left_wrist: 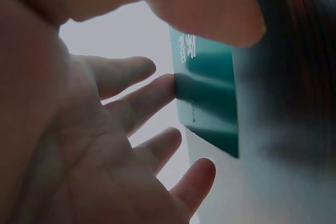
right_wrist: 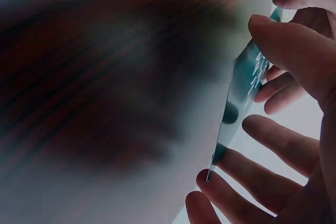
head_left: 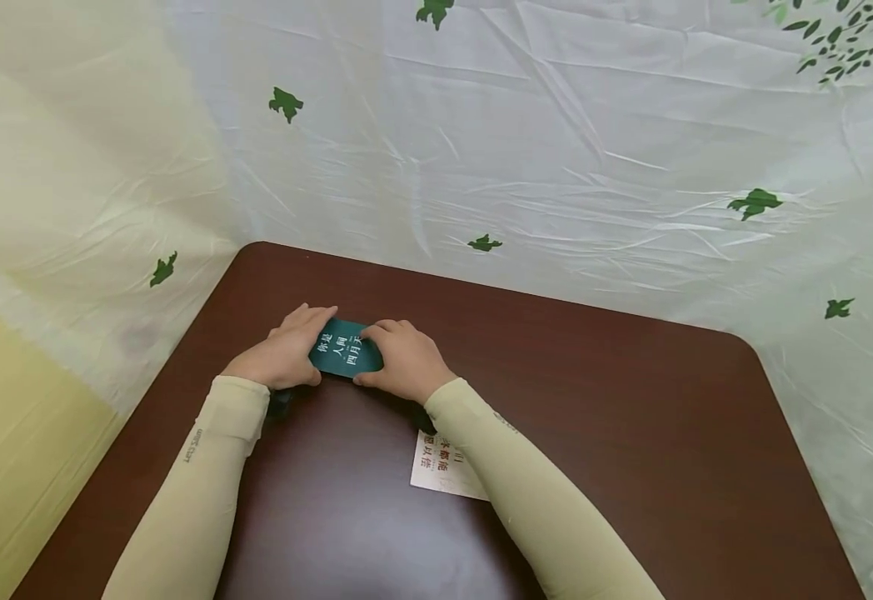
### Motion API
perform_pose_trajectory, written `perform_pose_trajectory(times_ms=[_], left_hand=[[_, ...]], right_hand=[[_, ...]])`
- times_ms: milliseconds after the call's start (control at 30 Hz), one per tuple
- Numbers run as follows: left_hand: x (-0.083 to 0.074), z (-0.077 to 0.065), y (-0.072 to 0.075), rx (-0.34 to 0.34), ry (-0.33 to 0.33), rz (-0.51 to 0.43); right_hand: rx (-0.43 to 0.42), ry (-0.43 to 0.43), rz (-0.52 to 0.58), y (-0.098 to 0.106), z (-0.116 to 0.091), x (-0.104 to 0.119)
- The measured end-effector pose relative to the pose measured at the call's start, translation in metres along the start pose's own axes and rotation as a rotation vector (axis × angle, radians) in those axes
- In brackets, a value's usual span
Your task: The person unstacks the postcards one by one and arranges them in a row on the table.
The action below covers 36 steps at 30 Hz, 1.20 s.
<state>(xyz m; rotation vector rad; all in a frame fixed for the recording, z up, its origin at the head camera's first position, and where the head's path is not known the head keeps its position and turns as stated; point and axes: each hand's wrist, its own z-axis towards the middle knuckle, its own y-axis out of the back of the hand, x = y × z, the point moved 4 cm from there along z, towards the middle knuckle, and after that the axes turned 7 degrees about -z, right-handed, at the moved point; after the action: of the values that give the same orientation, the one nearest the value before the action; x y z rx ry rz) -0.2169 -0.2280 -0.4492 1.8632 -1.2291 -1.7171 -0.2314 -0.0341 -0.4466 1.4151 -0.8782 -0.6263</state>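
A thin teal card point(head_left: 345, 348) with white printed characters is held between both hands at the far left part of the table. My left hand point(head_left: 283, 346) grips its left end, thumb at the near edge and fingers along the far side. On the right end, my right hand point(head_left: 410, 360) pinches the card between thumb and fingers. Seen from the left wrist, a fingertip meets the edge of the card point(left_wrist: 207, 98) and the thumb overlaps its face. The right wrist view shows the card point(right_wrist: 241, 87) nearly edge-on, with fingertips at its lower corner.
A pale card point(head_left: 444, 471) with reddish characters lies on the dark brown table point(head_left: 631, 417), partly covered by the right forearm. White and yellowish cloth point(head_left: 556, 167) with green leaf shapes hangs around the table's back and sides.
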Motion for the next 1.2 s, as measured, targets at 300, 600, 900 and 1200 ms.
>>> perform_pose_trajectory(times_ms=[300,600,900,1200], left_hand=[[0.020,0.001,0.004,0.013,0.036,-0.045],[0.027,-0.003,0.010,0.007,0.058,-0.047],[0.034,0.001,0.012,0.009,0.076,-0.053],[0.039,0.000,0.012,0.002,0.083,-0.045]], right_hand=[[0.054,-0.010,-0.021,-0.012,0.022,0.013],[0.050,-0.003,-0.043,-0.014,0.032,0.021],[0.051,0.001,-0.060,-0.013,0.037,0.026],[0.064,0.009,-0.071,-0.014,0.042,0.032]])
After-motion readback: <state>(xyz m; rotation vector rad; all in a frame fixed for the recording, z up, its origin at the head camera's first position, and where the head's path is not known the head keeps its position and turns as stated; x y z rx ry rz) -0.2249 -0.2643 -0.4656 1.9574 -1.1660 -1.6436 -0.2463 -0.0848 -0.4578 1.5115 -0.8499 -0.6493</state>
